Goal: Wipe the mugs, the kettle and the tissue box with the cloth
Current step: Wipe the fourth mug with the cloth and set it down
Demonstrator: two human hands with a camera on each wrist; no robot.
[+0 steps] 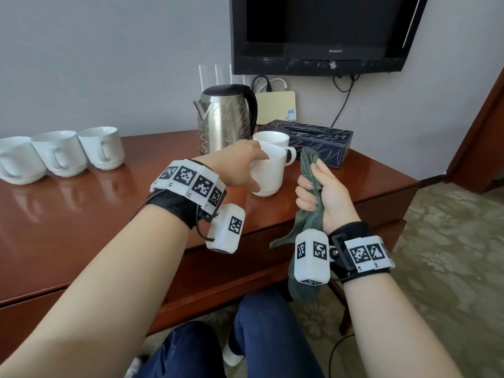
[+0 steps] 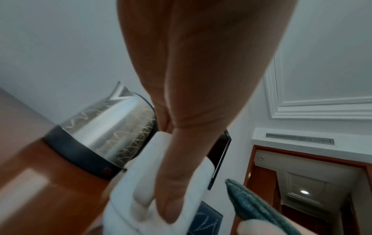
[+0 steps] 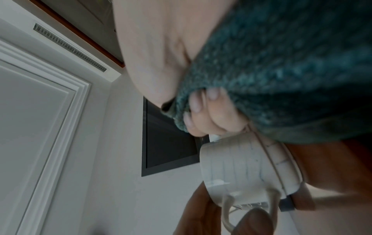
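Three white mugs (image 1: 60, 154) wait at the table's (image 1: 109, 203) left; the left hand (image 1: 240, 167) grips a fourth mug (image 1: 268, 173) before the kettle (image 1: 226, 118), while the right hand (image 1: 321, 195) clutches the bunched cloth (image 1: 309, 170), wiping apparently next.

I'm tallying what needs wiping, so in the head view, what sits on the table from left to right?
Three upturned mugs → kettle → mug held by the left hand → cloth in the right hand → tissue box.
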